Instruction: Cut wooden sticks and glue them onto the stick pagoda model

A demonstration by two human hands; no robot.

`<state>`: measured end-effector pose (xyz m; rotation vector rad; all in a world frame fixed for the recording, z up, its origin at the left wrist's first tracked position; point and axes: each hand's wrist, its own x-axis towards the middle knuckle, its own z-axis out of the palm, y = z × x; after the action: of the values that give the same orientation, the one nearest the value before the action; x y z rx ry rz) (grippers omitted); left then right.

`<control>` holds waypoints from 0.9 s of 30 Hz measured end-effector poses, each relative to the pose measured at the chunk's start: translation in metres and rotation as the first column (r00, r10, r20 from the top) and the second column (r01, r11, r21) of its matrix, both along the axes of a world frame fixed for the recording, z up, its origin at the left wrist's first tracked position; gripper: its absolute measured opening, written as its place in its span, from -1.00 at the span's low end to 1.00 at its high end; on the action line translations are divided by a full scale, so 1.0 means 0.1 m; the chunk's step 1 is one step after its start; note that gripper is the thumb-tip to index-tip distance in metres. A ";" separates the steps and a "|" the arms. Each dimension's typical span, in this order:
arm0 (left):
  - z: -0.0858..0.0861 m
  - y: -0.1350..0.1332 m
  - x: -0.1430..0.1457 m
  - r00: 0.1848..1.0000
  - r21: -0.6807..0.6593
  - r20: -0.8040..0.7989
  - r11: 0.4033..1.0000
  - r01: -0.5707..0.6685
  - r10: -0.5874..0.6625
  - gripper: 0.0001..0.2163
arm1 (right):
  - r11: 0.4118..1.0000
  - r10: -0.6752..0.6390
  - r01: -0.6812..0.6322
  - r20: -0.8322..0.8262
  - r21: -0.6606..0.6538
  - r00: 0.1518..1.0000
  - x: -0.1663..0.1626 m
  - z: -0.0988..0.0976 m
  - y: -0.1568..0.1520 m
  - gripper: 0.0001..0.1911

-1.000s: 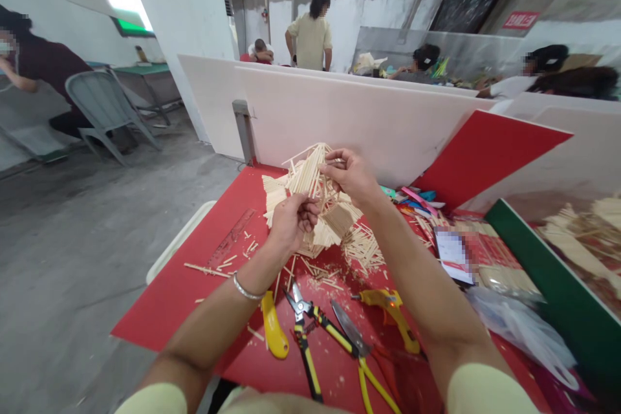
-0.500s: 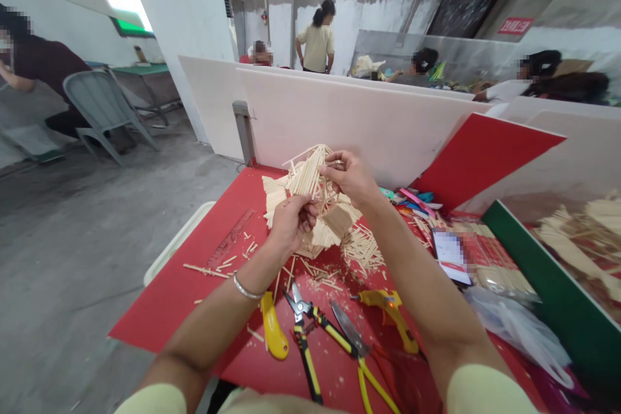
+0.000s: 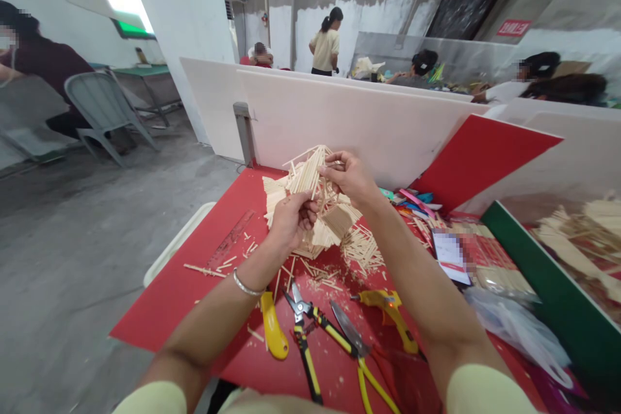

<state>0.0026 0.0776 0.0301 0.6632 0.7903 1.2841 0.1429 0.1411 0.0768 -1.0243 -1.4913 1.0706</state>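
Note:
A model built of thin wooden sticks [image 3: 310, 171] stands on the red table, with a sloped panel of sticks at its top. My left hand [image 3: 294, 218] is pinched at the lower edge of that panel, fingers curled. At the panel's upper right edge, my right hand [image 3: 353, 180] closes thumb and fingers on the sticks. Whether a loose stick lies between the fingertips is too small to tell. A heap of cut sticks [image 3: 363, 249] lies right of the model, below my right wrist.
Near me on the red table [image 3: 169, 301] lie a yellow-handled cutter [image 3: 274, 330], pruning snips [image 3: 301, 320], pliers [image 3: 354, 336] and a yellow glue gun [image 3: 391, 317]. A clear ruler [image 3: 230, 238] is at left. White partition boards [image 3: 349, 113] stand behind; a phone [image 3: 451, 257] lies at right.
My left hand has shifted up very slightly along the panel edge; my right hand stays in place. Behind the partition, a standing person has moved to the right.

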 end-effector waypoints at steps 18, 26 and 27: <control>0.02 0.03 0.01 0.999 -0.027 0.027 0.999 0.026 -0.025 -0.78 | 1.000 -0.007 0.007 -0.003 -0.009 1.000 -0.01 0.02 -0.02 -0.57; 0.03 0.05 0.03 0.999 -0.011 0.046 1.000 0.029 -0.028 -0.81 | 1.000 -0.004 0.004 -0.011 -0.002 1.000 -0.01 0.01 -0.02 -0.56; 0.02 0.05 0.03 0.998 -0.008 0.049 1.000 0.029 -0.028 -0.81 | 1.000 -0.002 0.002 -0.011 -0.005 1.000 -0.01 0.01 -0.02 -0.56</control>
<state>0.0057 0.0830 0.0325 0.6317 0.7441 1.2655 0.1419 0.1393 0.0781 -1.0219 -1.4790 1.0772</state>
